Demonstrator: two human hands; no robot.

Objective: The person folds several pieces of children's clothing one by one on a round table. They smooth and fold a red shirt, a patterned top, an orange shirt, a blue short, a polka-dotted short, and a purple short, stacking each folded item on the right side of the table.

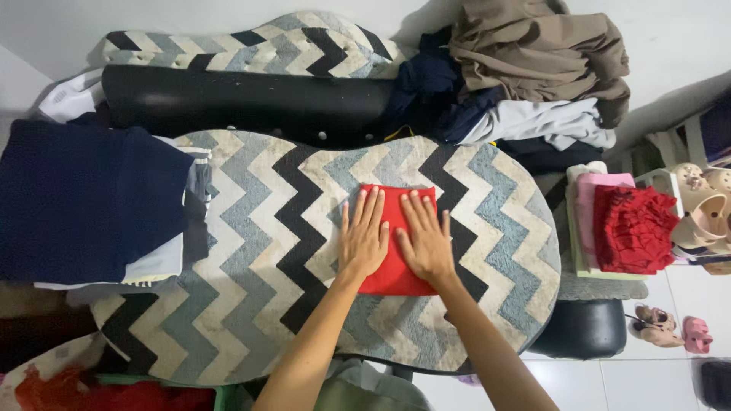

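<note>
hands (364, 240) 2 | red cloth (394, 266) 1 | zigzag cushions (251, 228) 2 | pink sandals (697, 333) 2

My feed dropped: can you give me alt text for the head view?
Both hands, left hand and right hand, press flat on a folded red cloth on a zigzag-patterned cushion. Folded dark blue clothes lie to the left, piled clothes behind.

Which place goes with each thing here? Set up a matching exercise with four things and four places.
Things:
1. red cloth
2. navy garment
3. brown garment
4. pink sandals

Places:
A. on the floor, lower right
B. under both hands, left hand and right hand, on the zigzag cushion
C. top of the pile at upper right
D. stack at far left

Pairs: 1-B, 2-D, 3-C, 4-A
</note>
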